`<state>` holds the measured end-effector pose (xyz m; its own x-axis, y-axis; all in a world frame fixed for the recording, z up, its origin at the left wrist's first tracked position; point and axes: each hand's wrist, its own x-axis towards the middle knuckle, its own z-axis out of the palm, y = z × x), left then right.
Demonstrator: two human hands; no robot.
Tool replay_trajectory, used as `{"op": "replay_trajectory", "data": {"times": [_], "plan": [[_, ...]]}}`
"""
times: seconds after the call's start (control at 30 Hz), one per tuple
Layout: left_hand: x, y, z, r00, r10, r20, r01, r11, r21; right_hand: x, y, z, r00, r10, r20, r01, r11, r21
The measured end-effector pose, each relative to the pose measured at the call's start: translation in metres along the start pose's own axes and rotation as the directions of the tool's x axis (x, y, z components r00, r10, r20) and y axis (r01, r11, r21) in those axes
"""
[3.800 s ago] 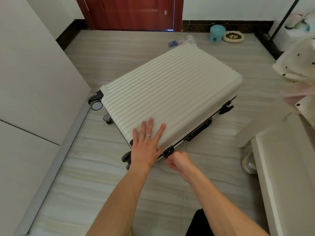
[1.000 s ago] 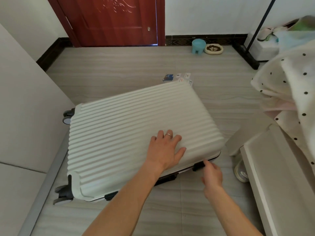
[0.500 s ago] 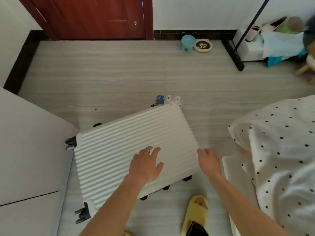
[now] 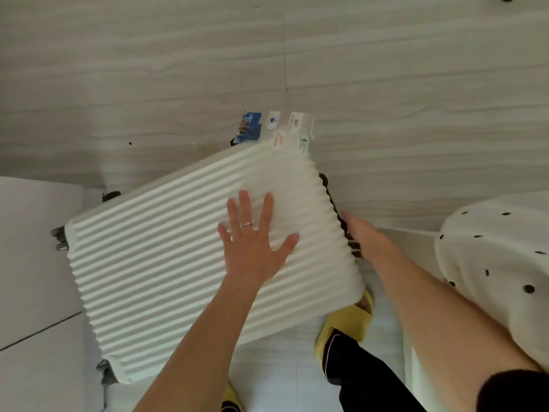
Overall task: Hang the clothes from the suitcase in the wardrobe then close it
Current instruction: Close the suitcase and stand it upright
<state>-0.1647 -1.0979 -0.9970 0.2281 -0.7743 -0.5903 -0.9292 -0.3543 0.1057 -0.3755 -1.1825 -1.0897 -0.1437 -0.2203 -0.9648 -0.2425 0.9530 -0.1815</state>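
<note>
The white ribbed suitcase (image 4: 166, 263) is closed and fills the middle of the head view, with its wheels (image 4: 59, 239) pointing left. My left hand (image 4: 252, 242) lies flat on its shell, fingers spread, a ring on one finger. My right hand (image 4: 365, 236) is at the suitcase's right edge, against the dark trim there. Its fingers curl around that edge and are hidden behind it. Several paper tags (image 4: 276, 126) hang at the far corner. No clothes from the case and no wardrobe interior show.
A white panel (image 4: 32, 263) stands close on the left, touching the wheel end. A white polka-dot cloth (image 4: 499, 263) lies on a white surface at the right. My foot in a yellow slipper (image 4: 347, 322) is under the near corner. Tiled floor stretches beyond.
The view has tipped more steeply down and the suitcase looks larger and closer. My right hand has gone from the front latches to the right edge. My left hand stays flat on the shell.
</note>
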Motion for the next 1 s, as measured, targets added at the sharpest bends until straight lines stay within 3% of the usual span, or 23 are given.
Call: {"op": "replay_trajectory", "data": {"times": [0.17, 0.3, 0.43, 0.53, 0.73, 0.9, 1.0], "plan": [[0.004, -0.004, -0.002, 0.997, -0.021, 0.074, 0.02, 1.0, 0.002, 0.062, 0.007, 0.006, 1.0, 0.014, -0.012, -0.011, 0.981, 0.192], [0.0, -0.001, -0.007, 0.995, -0.02, 0.096, 0.02, 1.0, 0.001, 0.038, 0.001, 0.004, 0.993, 0.086, -0.08, -0.053, 0.936, 0.349], [0.001, -0.002, -0.007, 0.996, -0.027, 0.088, 0.026, 1.0, 0.017, 0.051, 0.006, 0.007, 0.997, 0.065, -0.033, -0.044, 0.903, 0.427], [0.002, -0.003, -0.005, 0.997, -0.029, 0.076, 0.027, 0.999, 0.038, 0.04, 0.004, 0.011, 0.996, 0.065, -0.062, -0.03, 0.893, 0.45], [-0.018, 0.003, -0.016, 0.992, -0.057, 0.113, 0.051, 0.997, 0.062, -0.018, 0.009, 0.008, 0.985, -0.073, -0.158, 0.125, 0.929, 0.348], [-0.094, -0.008, -0.044, 0.988, -0.14, 0.07, 0.15, 0.975, -0.162, -0.109, 0.033, 0.008, 0.979, -0.163, -0.122, 0.19, 0.946, 0.262], [-0.146, -0.016, -0.072, 0.962, -0.252, 0.106, 0.273, 0.862, -0.426, -0.186, 0.044, 0.006, 0.968, -0.236, -0.087, 0.246, 0.959, 0.14]]}}
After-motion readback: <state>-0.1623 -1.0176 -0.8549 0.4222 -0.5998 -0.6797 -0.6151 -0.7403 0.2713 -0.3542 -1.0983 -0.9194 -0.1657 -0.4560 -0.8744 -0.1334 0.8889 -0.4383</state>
